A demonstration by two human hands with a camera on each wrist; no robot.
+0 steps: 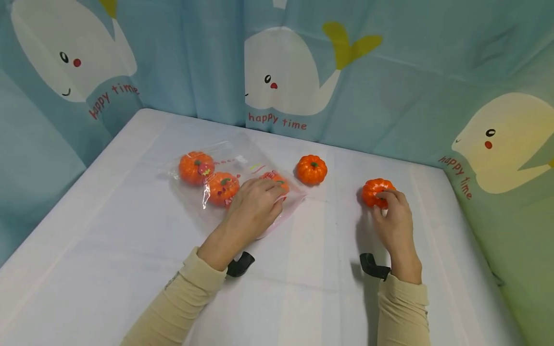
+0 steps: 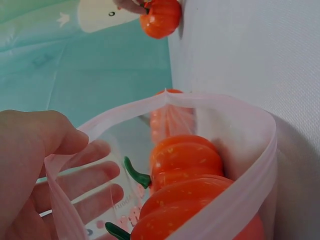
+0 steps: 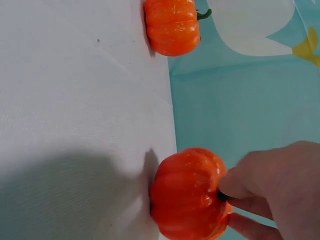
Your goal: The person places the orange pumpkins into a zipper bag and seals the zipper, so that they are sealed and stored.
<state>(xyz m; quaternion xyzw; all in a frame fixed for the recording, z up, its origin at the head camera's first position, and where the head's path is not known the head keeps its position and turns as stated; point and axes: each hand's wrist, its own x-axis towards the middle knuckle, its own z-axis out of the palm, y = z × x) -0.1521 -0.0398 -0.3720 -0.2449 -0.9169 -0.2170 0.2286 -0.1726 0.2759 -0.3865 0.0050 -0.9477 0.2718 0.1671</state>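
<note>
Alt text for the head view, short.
A person's left hand holds the edge of a clear bag containing orange pumpkins, while the right hand grips a separate pumpkin by its top. A loose pumpkin sits between them on a white table.

Left fingers (image 1: 265,186) and right fingers (image 3: 252,226) pinch, forearms (image 1: 173,307) extended.
</note>
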